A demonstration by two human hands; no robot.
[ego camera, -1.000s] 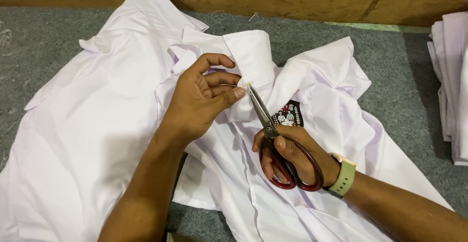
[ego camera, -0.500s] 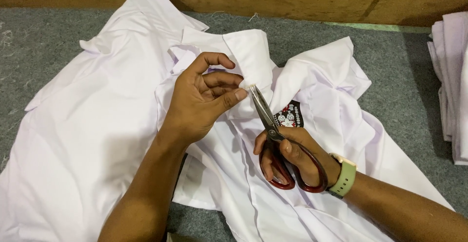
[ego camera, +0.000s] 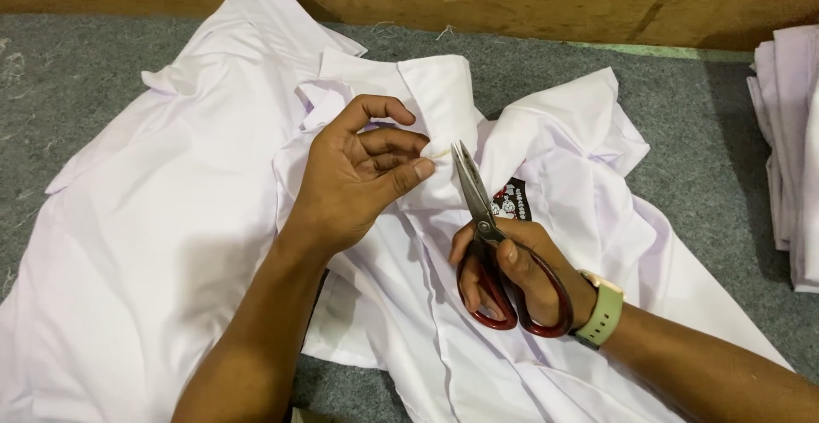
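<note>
The right hand (ego camera: 520, 274), wearing a green-strapped watch (ego camera: 601, 312), closed through the dark red loops of the scissors (ego camera: 486, 235). Their long axis ran up and slightly left, away from the person, with the blades nearly closed and the tips pointing at a pinched bit of cloth. Just beyond, the left hand (ego camera: 358, 176) rested on the white shirt (ego camera: 171, 210), fingers curled, thumb and forefinger pinching that fabric near the collar. The shirt lay spread on the grey table (ego camera: 699, 150), beside a stack of folded white cloth (ego camera: 793, 150).
</note>
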